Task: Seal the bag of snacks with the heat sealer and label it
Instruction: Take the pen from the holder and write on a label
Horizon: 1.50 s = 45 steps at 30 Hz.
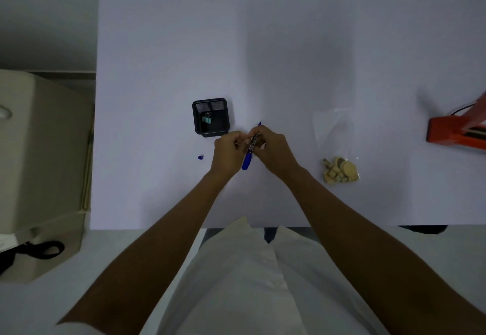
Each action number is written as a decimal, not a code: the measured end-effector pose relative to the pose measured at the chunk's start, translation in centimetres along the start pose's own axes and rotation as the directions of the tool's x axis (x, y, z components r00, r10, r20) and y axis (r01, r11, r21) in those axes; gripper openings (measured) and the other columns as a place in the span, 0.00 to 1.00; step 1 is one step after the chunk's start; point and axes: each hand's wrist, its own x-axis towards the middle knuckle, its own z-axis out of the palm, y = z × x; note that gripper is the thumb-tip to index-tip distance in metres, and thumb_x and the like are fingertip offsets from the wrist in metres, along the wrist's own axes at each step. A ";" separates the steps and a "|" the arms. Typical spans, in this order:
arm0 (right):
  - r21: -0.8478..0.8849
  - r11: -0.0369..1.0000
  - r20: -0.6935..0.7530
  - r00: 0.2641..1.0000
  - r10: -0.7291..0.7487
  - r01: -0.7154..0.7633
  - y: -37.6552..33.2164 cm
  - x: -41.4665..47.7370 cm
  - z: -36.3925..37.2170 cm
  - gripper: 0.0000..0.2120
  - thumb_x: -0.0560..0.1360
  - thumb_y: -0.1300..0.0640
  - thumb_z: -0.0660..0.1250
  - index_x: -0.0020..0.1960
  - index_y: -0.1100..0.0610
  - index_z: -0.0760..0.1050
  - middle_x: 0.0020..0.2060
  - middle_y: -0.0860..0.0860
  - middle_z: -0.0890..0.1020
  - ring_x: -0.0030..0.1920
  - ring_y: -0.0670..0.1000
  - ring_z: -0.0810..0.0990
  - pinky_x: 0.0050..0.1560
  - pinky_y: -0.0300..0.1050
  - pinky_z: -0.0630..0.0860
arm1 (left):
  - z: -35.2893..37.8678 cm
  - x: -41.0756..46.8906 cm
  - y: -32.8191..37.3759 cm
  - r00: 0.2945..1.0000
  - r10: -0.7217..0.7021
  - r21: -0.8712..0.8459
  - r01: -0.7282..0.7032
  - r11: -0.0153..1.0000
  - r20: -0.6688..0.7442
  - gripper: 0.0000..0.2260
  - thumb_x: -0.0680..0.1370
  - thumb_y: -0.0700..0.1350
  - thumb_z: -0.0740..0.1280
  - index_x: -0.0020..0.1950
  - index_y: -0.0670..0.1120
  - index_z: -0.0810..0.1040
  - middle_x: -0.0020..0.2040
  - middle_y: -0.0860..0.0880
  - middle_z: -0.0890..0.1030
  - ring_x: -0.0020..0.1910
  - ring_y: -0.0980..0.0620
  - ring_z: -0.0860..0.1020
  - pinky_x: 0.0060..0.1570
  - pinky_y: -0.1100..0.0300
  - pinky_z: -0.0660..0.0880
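While left hand (228, 153) and right hand (273, 150) are gripping the marker (246, 161) | advice: flattening the snack bag (339, 171) before writing is probably helping.

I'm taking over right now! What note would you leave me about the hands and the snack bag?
Hands: left hand and right hand both hold the blue marker.
Things: a small blue cap lies left of the hands. The snack bag lies to their right, and the orange heat sealer sits at the far right edge.
Done: marker in hand. I cannot tell whether the bag is sealed.
Left: check the seal, then label the bag.
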 end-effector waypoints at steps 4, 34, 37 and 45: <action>-0.051 0.998 -0.002 1.000 -0.031 0.031 0.4 0.1 0.6 0.07 0.76 0.63 0.68 0.53 0.58 0.76 0.41 0.49 0.80 0.40 0.50 0.78 0.43 0.47 0.77 | 0.3 0.1 -0.4 1.000 -0.010 0.046 0.011 0.999 -0.023 0.06 0.79 0.37 0.65 0.49 0.38 0.81 0.43 0.43 0.83 0.40 0.52 0.78 0.42 0.67 0.74; 0.363 0.913 -0.313 0.898 0.309 -0.188 -0.3 2.0 6.2 0.24 0.81 0.48 0.60 0.36 0.66 0.76 0.29 0.59 0.79 0.31 0.57 0.79 0.35 0.56 0.77 | 1.9 0.3 -1.8 0.978 -0.130 0.063 0.142 0.988 -0.162 0.07 0.78 0.34 0.64 0.41 0.38 0.80 0.36 0.46 0.80 0.34 0.56 0.75 0.35 0.77 0.69; 0.375 0.910 -0.319 0.898 0.304 -0.175 0.0 2.1 6.0 0.26 0.80 0.47 0.60 0.34 0.68 0.71 0.26 0.63 0.74 0.28 0.62 0.74 0.29 0.56 0.72 | 1.8 0.2 -1.5 0.978 -0.138 0.048 0.147 0.988 -0.155 0.06 0.77 0.34 0.65 0.43 0.38 0.81 0.38 0.45 0.81 0.36 0.54 0.77 0.38 0.76 0.69; 0.314 0.935 -0.316 0.910 0.269 -0.168 0.8 1.9 5.5 0.22 0.80 0.59 0.62 0.29 0.61 0.65 0.22 0.56 0.68 0.24 0.57 0.68 0.26 0.53 0.67 | 1.7 0.3 -1.1 0.976 -0.159 0.056 0.169 0.984 -0.152 0.06 0.77 0.35 0.66 0.42 0.38 0.81 0.39 0.44 0.82 0.35 0.55 0.76 0.35 0.78 0.68</action>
